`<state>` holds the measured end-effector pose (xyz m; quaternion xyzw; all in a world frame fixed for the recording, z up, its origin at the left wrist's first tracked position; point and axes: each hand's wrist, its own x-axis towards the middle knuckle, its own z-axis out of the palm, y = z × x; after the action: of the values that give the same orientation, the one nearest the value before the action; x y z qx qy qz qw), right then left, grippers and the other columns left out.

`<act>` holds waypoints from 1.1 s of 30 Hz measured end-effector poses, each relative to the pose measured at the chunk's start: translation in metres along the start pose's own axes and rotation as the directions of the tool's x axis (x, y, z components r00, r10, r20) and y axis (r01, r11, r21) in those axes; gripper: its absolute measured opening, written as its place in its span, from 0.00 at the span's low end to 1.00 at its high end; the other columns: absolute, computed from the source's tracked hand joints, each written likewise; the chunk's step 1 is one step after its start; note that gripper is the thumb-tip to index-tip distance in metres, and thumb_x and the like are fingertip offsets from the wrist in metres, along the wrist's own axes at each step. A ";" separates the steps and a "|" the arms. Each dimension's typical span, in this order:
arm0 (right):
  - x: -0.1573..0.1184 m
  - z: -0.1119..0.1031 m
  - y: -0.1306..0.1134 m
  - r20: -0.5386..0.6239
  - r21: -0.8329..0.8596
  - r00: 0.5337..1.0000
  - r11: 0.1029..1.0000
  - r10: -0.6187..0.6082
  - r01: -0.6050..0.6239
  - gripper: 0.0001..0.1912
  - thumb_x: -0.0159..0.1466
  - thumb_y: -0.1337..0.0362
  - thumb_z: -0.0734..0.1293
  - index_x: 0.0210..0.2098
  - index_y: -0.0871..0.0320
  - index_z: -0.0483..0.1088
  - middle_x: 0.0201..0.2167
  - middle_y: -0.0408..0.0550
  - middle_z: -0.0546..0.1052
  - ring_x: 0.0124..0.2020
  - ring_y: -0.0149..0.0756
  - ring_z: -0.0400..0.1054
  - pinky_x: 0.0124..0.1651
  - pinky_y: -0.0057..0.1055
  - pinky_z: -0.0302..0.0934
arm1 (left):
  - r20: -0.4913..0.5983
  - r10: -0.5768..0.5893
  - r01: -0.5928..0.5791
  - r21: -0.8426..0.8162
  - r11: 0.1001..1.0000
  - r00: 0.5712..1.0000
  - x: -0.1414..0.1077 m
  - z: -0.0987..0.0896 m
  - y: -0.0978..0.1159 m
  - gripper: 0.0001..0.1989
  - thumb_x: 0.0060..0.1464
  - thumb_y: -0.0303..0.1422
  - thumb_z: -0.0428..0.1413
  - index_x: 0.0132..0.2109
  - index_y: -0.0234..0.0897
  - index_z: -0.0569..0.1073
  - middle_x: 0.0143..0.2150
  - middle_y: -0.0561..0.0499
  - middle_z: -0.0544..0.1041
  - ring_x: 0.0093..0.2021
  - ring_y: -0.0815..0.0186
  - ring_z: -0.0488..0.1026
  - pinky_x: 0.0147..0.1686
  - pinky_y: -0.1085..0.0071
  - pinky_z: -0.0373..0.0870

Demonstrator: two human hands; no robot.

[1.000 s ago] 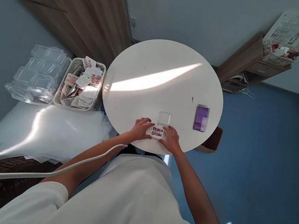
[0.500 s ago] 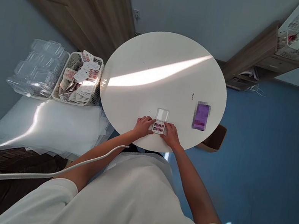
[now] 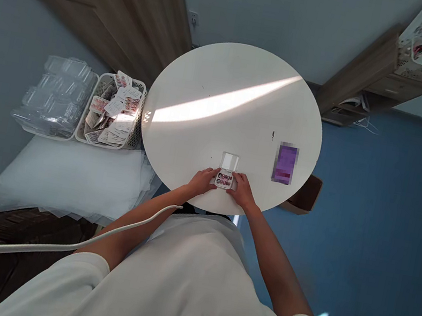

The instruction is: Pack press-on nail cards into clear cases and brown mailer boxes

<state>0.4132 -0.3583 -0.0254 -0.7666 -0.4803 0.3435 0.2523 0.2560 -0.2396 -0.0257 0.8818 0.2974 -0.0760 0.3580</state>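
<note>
A small clear plastic box [image 3: 230, 162] lies near the front edge of the round white table [image 3: 226, 73], its lid opened away from me. Inside its lower half sits a card [image 3: 224, 180] with rows of small dark and pink pieces. My left hand [image 3: 202, 180] grips the left side of the box, and my right hand [image 3: 242, 189] grips the right side. The thumbs and fingers of both hands rest at the box's edges.
A purple item [image 3: 285, 163] lies at the table's right. Left of the table are a basket of cards [image 3: 106, 139], stacked clear boxes [image 3: 61, 93] and translucent sheets [image 3: 73, 172]. A cardboard box [image 3: 304, 196] stands below the right edge. A white cable [image 3: 56, 247] crosses my left arm.
The camera view has shifted very slightly. Both hands stay at the sides of the box, and nothing on the table has visibly moved.
</note>
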 end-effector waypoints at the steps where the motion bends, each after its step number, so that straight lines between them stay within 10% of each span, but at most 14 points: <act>1: 0.000 0.000 0.000 0.001 0.005 1.000 1.000 0.004 -0.004 0.36 0.46 0.70 0.69 0.54 0.55 0.57 0.47 0.48 0.61 0.50 0.40 0.57 0.54 0.38 0.55 | -0.001 0.001 -0.001 -0.001 1.000 1.000 0.000 -0.001 0.001 0.35 0.45 0.33 0.57 0.59 0.39 0.54 0.43 0.47 0.69 0.42 0.62 0.68 0.39 0.69 0.63; 8: -0.009 0.002 0.003 -0.026 0.125 0.996 0.989 0.081 -0.077 0.40 0.47 0.69 0.69 0.57 0.54 0.52 0.48 0.50 0.61 0.48 0.39 0.60 0.52 0.39 0.58 | -0.001 -0.072 0.070 -0.224 0.972 0.997 -0.006 0.001 -0.001 0.39 0.41 0.31 0.59 0.60 0.35 0.52 0.44 0.46 0.69 0.39 0.65 0.68 0.39 0.68 0.65; 16: -0.006 0.012 -0.005 -0.025 0.484 0.941 0.828 0.337 -0.283 0.34 0.48 0.68 0.66 0.55 0.61 0.57 0.46 0.53 0.68 0.39 0.33 0.66 0.44 0.34 0.63 | 0.008 -0.269 0.214 -0.630 0.746 0.963 -0.005 0.008 0.000 0.26 0.43 0.26 0.54 0.53 0.33 0.65 0.40 0.48 0.72 0.35 0.69 0.70 0.40 0.70 0.66; 33: -0.026 -0.012 -0.035 -0.084 0.829 0.945 0.548 0.316 -0.110 0.23 0.47 0.62 0.69 0.44 0.56 0.69 0.42 0.48 0.73 0.37 0.33 0.68 0.44 0.35 0.62 | 0.082 -0.245 0.182 -0.890 0.418 0.966 -0.034 -0.024 0.028 0.20 0.45 0.36 0.57 0.47 0.37 0.67 0.39 0.48 0.73 0.35 0.70 0.70 0.34 0.72 0.67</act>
<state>0.3943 -0.3682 0.0149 -0.6504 -0.1394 0.4648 0.5844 0.2428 -0.2548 0.0197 0.5191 0.4127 0.0731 0.7449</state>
